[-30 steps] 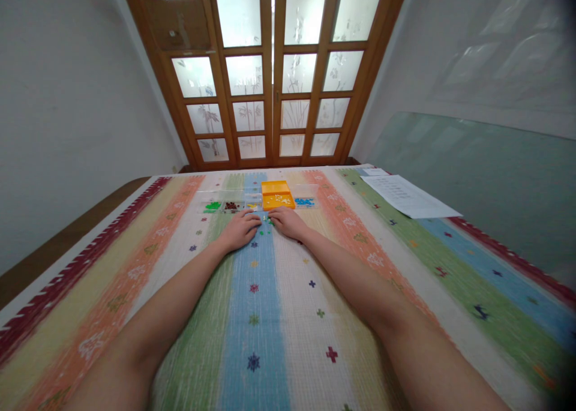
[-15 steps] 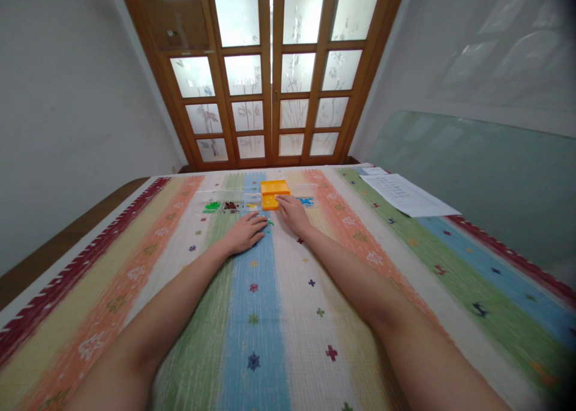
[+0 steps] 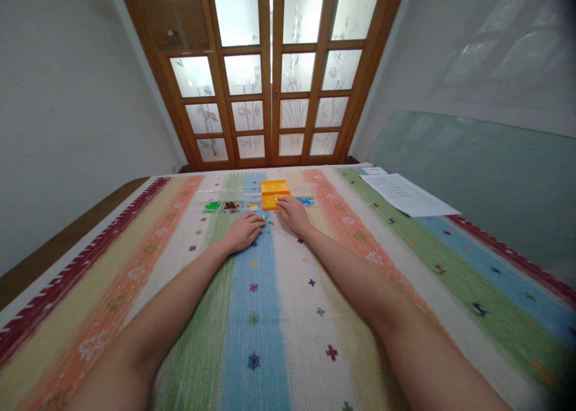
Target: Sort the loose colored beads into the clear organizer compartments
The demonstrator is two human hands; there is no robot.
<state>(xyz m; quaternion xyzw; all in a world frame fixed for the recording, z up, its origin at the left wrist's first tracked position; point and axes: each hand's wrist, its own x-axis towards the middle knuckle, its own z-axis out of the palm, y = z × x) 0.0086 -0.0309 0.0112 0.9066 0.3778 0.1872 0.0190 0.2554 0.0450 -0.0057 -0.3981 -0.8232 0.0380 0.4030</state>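
So the orange box [image 3: 266, 204] is sitting at the far middle of the table, opened up with its lid [image 3: 274, 187] standing on the far side, and there are a few pale specks [image 3: 276, 197] in the bottom half. The right hand [image 3: 293, 213] is over the near right corner of it, fingers bent and close together with the tips at the box; they're too small to make out, so I can't tell if they're pinching anything. The left hand [image 3: 245, 231] lies palm down on the striped tablecloth [image 3: 256, 339], just nearer and to the left, fingers lightly curled and nearly together, no idea if there's something under the tips. Right beside those tips is a little scatter of green and white bits [image 3: 269, 221]. Left of the box you've got see-through trays [image 3: 222, 207] with green pieces [image 3: 212, 206], dark red pieces [image 3: 231, 207] and yellow pieces [image 3: 251, 206], and on its right some blue pieces [image 3: 306, 201], partly behind the right hand.
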